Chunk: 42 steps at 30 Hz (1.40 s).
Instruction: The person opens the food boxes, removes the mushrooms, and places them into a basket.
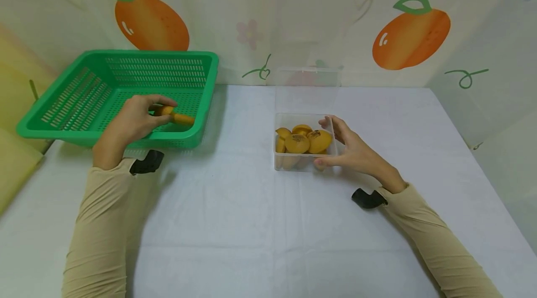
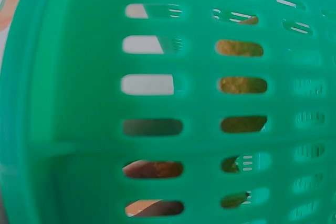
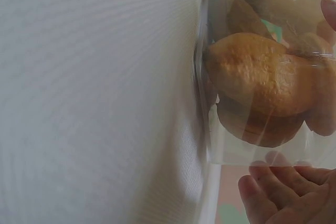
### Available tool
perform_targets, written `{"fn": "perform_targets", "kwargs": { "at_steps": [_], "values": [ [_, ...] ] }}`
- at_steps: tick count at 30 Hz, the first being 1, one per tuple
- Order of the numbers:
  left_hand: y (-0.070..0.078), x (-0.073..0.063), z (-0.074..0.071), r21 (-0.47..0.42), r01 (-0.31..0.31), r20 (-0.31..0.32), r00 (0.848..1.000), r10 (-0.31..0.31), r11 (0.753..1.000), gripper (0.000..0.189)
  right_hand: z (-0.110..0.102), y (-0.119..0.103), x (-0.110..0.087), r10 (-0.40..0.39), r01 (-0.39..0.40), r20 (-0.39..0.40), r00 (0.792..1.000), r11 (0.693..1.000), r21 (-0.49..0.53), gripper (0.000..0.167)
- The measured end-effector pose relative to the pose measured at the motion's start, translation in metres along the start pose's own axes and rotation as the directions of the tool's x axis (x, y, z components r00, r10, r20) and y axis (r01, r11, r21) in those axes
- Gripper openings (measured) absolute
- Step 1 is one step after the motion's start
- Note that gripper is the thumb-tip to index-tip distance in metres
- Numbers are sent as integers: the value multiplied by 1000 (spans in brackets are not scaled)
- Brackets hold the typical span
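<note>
My left hand (image 1: pixel 136 118) reaches over the front rim of a green plastic basket (image 1: pixel 209 93). Between its thumb and fingers it pinches a rounded golden-brown bun-like piece (image 1: pixel 163 110). A longer golden-brown piece (image 1: pixel 184 119) shows just beside that. In the left wrist view the basket wall (image 2: pixel 199 135) hides most of the hand. My right hand (image 1: pixel 354 149) holds the right side of a clear plastic box (image 1: pixel 277 162), thumb in front and fingers behind. Several bun-like pieces (image 1: pixel 297 144) with dark specks fill the box; through its side a rough-skinned one (image 3: pixel 257 72) shows.
The box's clear lid (image 1: pixel 308 90) stands raised at its back edge. A white cloth (image 1: pixel 235 214) covers the table. Behind hangs a curtain (image 1: pixel 285 18) printed with orange fruit, and yellow fabric (image 1: pixel 17 162) lies along the left edge.
</note>
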<state>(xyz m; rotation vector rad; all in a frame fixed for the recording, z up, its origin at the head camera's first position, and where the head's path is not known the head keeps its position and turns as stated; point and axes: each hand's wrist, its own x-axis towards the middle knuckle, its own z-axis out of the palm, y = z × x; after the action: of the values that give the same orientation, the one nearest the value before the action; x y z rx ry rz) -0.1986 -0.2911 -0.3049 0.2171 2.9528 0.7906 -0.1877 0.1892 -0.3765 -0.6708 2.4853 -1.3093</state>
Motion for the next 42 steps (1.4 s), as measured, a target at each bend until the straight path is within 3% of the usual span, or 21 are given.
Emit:
{"fn": "perform_targets", "kwargs": {
  "at_steps": [10, 20, 27, 36, 42],
  "values": [
    [-1, 0, 1, -28, 15, 31, 999, -14, 999, 37, 0, 0, 0, -2, 1, -3, 1000, 1000, -7, 108],
    [8, -4, 1, -72, -66, -64, 996, 61, 995, 36, 0, 0, -1, 7, -7, -6, 1000, 1000, 9, 107],
    [27, -5, 6, -116, -110, -96, 990, 99, 987, 39, 0, 0, -1, 10, -10, -1, 1000, 1000, 13, 107],
    [54, -11, 15, -96, -222, -163, 965, 205, 970, 36, 1, 1, 0, 17, -17, -7, 1000, 1000, 10, 108],
    [71, -14, 23, -114, -316, -195, 937, 290, 942, 36, 2, 0, 0, 28, -27, -20, 999, 999, 18, 110]
  ]
}}
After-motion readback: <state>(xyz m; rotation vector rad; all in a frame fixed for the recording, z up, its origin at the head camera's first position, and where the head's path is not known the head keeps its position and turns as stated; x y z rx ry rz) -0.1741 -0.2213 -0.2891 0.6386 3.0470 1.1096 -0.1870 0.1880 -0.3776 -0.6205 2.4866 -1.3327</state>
